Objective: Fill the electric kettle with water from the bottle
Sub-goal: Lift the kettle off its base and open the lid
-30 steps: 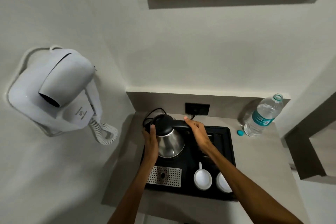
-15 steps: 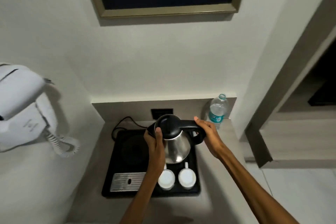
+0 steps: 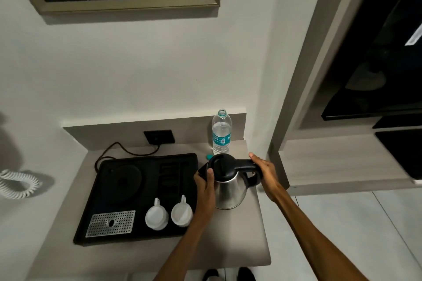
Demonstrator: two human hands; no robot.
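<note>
both hands on the kettle

the left hand (image 3: 206, 186) is wrapped around the steel side of the kettle (image 3: 229, 183), thumb up on the black lid. the right hand (image 3: 265, 172) is curled closed on the black handle. the kettle stands upright on the worktop (image 3: 239, 246), just right of the black tray (image 3: 137, 194), lid shut. behind it stands the uncapped water bottle (image 3: 221, 133), its teal cap (image 3: 209, 156) beside it.

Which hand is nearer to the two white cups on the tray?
Left. The left hand, on the kettle body, is just right of the cups. The right hand holds the handle, farther right.
</note>
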